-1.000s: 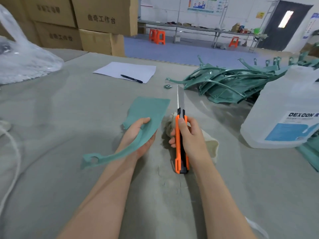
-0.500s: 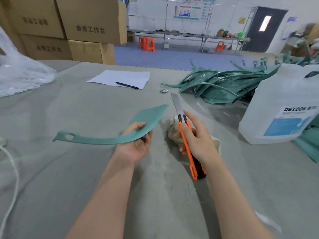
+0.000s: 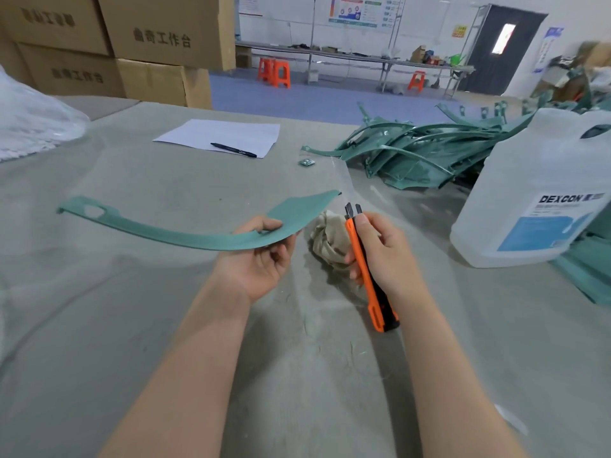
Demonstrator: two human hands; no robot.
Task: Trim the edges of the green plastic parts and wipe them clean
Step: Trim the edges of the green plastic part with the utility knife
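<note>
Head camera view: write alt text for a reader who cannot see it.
A left hand holds a long curved green plastic part over a grey table while the right hand grips an orange utility knife, blade out near the part's wide end. A crumpled cloth lies between the hands; a pile of green parts and a white jug sit at right.

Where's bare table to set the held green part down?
Bare grey table left of the left hand, between the white paper sheet, the clear plastic bag and the near edge. Crowded rightward: beige rag, pile of green plastic parts, white plastic jug.
</note>
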